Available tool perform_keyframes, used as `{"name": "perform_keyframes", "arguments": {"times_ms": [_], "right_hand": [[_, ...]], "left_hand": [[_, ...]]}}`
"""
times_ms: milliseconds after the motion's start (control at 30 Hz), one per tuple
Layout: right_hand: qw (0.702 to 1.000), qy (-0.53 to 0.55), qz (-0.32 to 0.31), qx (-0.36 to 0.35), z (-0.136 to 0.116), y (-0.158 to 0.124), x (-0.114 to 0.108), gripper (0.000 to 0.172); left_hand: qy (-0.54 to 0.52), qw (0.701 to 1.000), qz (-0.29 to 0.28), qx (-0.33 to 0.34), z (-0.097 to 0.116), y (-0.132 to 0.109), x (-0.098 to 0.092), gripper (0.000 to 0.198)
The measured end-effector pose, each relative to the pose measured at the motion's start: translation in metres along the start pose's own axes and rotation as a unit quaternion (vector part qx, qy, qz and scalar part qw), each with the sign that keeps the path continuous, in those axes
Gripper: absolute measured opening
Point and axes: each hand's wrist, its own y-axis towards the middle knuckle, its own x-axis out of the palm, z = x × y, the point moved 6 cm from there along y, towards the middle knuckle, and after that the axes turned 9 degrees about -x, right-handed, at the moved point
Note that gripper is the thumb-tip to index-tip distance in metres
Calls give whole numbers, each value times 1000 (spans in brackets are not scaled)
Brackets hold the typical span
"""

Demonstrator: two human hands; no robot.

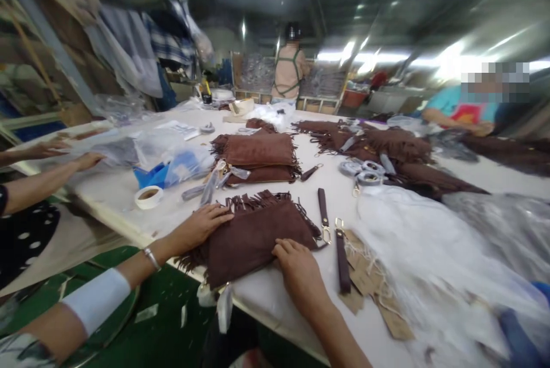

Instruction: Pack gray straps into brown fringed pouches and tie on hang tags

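Here, the left hand (pixel 201 226) lies flat with fingers spread loosely on the left end of a brown fringed suede bag (pixel 253 237). The right hand (pixel 297 267) rests open on the bag's near right corner. Neither hand grips anything. The bag lies at the near edge of the white worktop (pixel 116 187), its left corner and fringe hanging just over that edge.

Just right of the bag lie two brown straps (pixel 342 262) with metal clasps, and beside them a scatter of kraft paper tags (pixel 365 285) on strings. Their print is too blurred to read.

Behind the bag is a stack of similar brown bags (pixel 258 156). To its left are clear plastic bags (pixel 172 161), with something blue inside one of them. A roll of tape (pixel 148 196) lies near the worktop's left edge. A heap of white plastic wrapping (pixel 429 242) covers the right side, and more rolls of tape (pixel 361 172) sit behind it.

A co-worker's hands (pixel 88 160) reach onto plastic at the far left. Another person (pixel 464 111) sits at the far right, and a third (pixel 290 70) stands in the background.
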Motion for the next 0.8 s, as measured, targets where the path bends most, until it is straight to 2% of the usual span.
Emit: {"name": "perform_keyframes", "arguments": {"times_ms": [67,100,133,200,233,300,367,500,633,733,800], "right_hand": [[1000,-6,15,8,3,1,-4,19],[1000,-8,23,13,6,1,-5,19],[999,-10,29,18,9,2,-6,19],[999,-17,38,28,15,4,-8,16],[998,-22,41,33,19,6,-8,14],[997,-34,48,47,25,7,-8,13],[996,-44,54,60,29,8,-8,14],[993,-51,75,71,15,4,-8,20],[994,-11,90,69,-31,-3,2,14],[992,50,75,86,-63,1,18,25],[990,67,58,112,-76,9,26,35]], "left_hand": [[20,997,46,-55,-12,8,-18,42],[25,993,75,-82,-9,9,-26,41],[23,990,101,-101,1,9,-33,40],[1,989,117,-91,35,3,-35,39],[-19,992,106,-62,56,-2,-30,40],[-47,998,51,4,91,-11,-14,45],[-64,998,1,29,106,-17,3,47],[-99,994,-34,12,94,-7,20,43],[-102,995,-16,9,88,4,18,43],[-90,996,-12,18,90,5,19,44],[-86,996,-18,34,90,4,21,45]]}}
